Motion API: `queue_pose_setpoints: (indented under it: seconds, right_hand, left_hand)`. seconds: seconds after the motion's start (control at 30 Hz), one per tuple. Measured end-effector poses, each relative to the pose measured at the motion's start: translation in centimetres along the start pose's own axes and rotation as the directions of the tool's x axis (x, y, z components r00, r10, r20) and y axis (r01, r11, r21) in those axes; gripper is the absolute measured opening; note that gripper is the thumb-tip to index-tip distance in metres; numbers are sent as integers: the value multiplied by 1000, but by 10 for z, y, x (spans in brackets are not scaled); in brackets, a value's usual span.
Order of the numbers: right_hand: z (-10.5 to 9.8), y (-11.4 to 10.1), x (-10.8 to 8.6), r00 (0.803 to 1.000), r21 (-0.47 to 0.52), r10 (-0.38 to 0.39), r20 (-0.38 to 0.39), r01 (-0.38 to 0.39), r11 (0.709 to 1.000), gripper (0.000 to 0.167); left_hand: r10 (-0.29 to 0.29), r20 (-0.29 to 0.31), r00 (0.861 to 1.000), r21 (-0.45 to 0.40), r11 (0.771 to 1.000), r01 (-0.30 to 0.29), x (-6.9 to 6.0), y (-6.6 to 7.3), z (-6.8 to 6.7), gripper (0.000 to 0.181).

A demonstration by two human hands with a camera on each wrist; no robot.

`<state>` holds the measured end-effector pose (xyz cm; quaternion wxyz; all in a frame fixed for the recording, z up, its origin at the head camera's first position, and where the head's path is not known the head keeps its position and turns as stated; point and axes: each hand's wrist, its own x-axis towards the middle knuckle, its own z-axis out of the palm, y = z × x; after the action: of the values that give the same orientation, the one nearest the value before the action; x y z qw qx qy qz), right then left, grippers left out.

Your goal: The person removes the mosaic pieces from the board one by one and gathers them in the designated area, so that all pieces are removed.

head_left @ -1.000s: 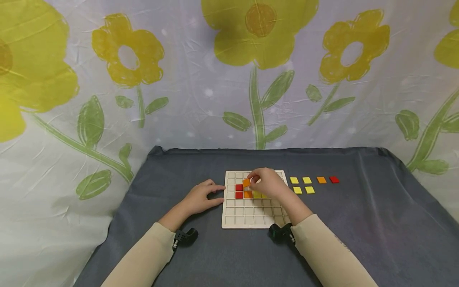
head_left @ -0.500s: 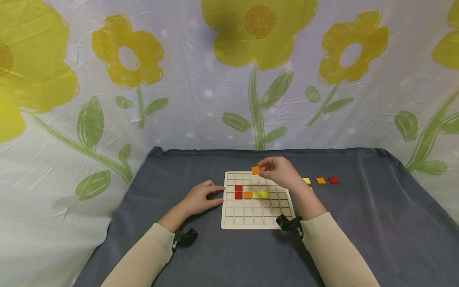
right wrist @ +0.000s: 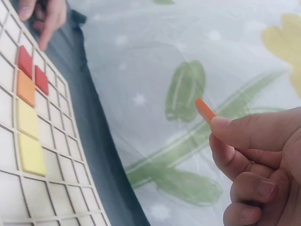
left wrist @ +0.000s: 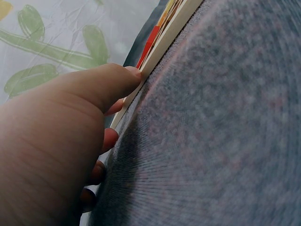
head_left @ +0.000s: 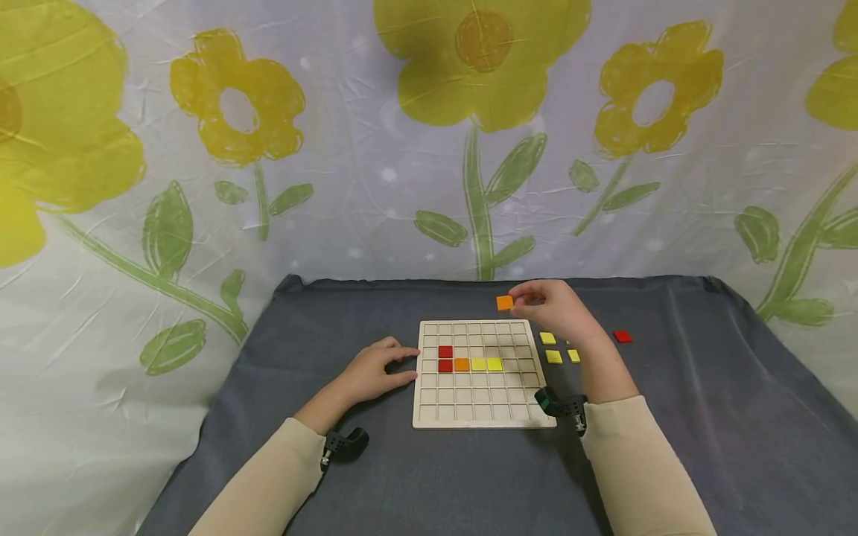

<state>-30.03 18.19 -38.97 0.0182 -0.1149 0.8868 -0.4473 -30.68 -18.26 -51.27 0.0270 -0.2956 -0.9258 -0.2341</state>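
Note:
My right hand point(head_left: 555, 311) pinches an orange square tile point(head_left: 505, 303) between thumb and forefinger, raised above the far edge of a wooden grid board point(head_left: 482, 413). In the right wrist view that orange tile point(right wrist: 205, 110) is seen nearly edge-on, clear of the board. My left hand point(head_left: 371, 370) rests at the board's left edge; its thumb point(left wrist: 127, 77) touches the rim in the left wrist view. On the grid lie two red tiles point(head_left: 445, 351), one behind the other, then an orange tile point(head_left: 462, 365) and two yellow tiles point(head_left: 485, 364) in a row.
Right of the board, several loose yellow tiles point(head_left: 553, 357) lie on the dark grey cloth point(head_left: 429, 484), partly covered by my right wrist. A loose red tile point(head_left: 623, 336) lies farther right. Behind the table hangs a flower-print curtain point(head_left: 348, 186).
My right hand has lifted the orange tile off the grid, from behind the other orange tile, and carried it up, back and to the right. My left hand has stayed put.

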Motion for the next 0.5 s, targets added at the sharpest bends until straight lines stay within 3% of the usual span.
queue_pose_setpoints:
  seconds: [0.5]
  right_hand:
    - [-30, 11, -10, 998, 48, 60, -31, -59, 997, 36]
  left_hand:
    - [4, -10, 1000, -12, 1000, -4, 0, 0, -1, 47]
